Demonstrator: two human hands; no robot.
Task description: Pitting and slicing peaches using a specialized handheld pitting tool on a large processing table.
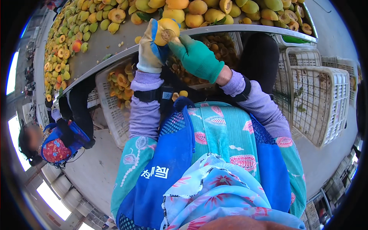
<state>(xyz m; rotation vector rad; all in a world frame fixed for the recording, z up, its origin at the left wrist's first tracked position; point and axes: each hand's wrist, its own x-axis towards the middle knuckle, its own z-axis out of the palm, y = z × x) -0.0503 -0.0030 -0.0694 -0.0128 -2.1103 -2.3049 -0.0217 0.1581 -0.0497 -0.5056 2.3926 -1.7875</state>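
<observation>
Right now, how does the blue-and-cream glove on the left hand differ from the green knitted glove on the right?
The left glove is two-toned; the right glove is mostly green. The left glove meets a striped purple sleeve; the right glove leaves bare wrist showing. The left glove holds a round yellow fruit; the right glove's fingertips are at its cut part. Both cover the fingers.

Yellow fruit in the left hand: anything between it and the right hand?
Only a small pale piece, at the tip of the right hand by the cut side of the yellow fruit; too small to tell what it is. Nothing else visible stands between them. The left hand already holds the fruit.
</observation>
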